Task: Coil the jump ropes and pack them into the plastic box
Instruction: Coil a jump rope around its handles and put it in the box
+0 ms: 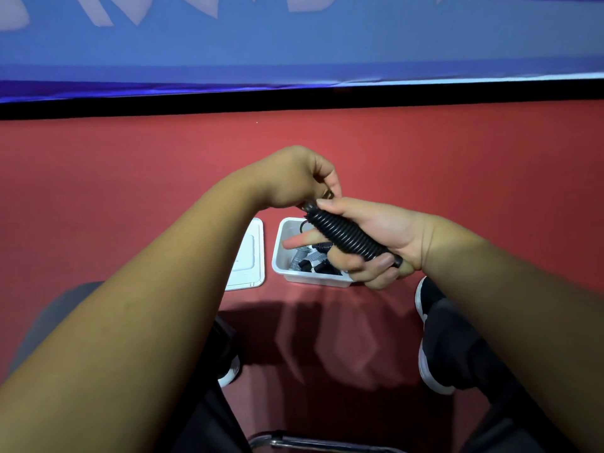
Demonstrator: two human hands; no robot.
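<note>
Rope coil [346, 236], black, gripped by the curled right hand [390, 232]; the left hand [294, 179] pinches its upper end. Beneath, the box [278, 253] holds more ropes [310, 260], with the lid [251, 256] just beside it.

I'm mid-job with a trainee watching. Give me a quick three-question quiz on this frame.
1. True or false: the plastic box is empty.
2. Where is the lid?
A) flat on the red floor, just left of the box
B) closed on the box
C) in one of the hands
3. Fill in: the black coiled rope is held by ___ hand(s).

Key
1. False: black and grey pieces already lie inside.
2. A.
3. Both: the right hand grips its length and the left hand pinches its far end, above the box.
</note>
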